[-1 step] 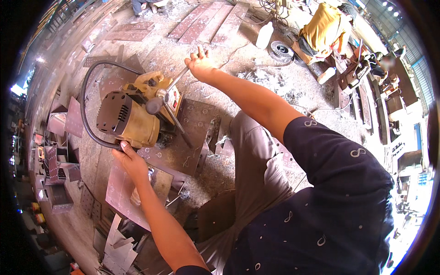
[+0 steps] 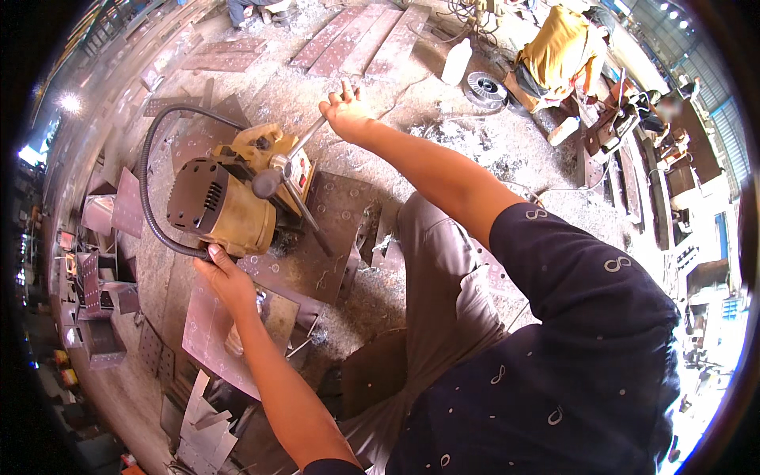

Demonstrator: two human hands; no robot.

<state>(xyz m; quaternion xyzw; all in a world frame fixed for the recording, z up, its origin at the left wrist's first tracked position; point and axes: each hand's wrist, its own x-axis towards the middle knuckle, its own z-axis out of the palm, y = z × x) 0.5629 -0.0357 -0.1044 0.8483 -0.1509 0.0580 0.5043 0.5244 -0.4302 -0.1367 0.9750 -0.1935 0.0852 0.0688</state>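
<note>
A yellow magnetic drill [image 2: 245,210] with a dark motor cap stands tilted in view on a drilled steel plate [image 2: 336,198]. My left hand [image 2: 227,277] is at the motor's near lower edge. Its thumb presses where the black ribbed cable hose [image 2: 145,182] meets the body, and its other fingers are mostly hidden. My right hand [image 2: 348,115], arm stretched forward, grips the end of one spoke of the feed handle [image 2: 301,141], its fingers partly curled. Another spoke points down toward the plate. The drill's cutting end is hidden behind the motor.
Loose steel plates [image 2: 214,340] lie near my left forearm, with metal offcuts [image 2: 207,427] below. Long flat plates [image 2: 360,39] rest on the floor ahead. A white bottle [image 2: 457,62], a wire spool [image 2: 485,89] and a person in yellow [image 2: 560,51] are at the far right.
Both hands and the drill look unmoved. A bright spark-like flare at the far left has grown larger.
</note>
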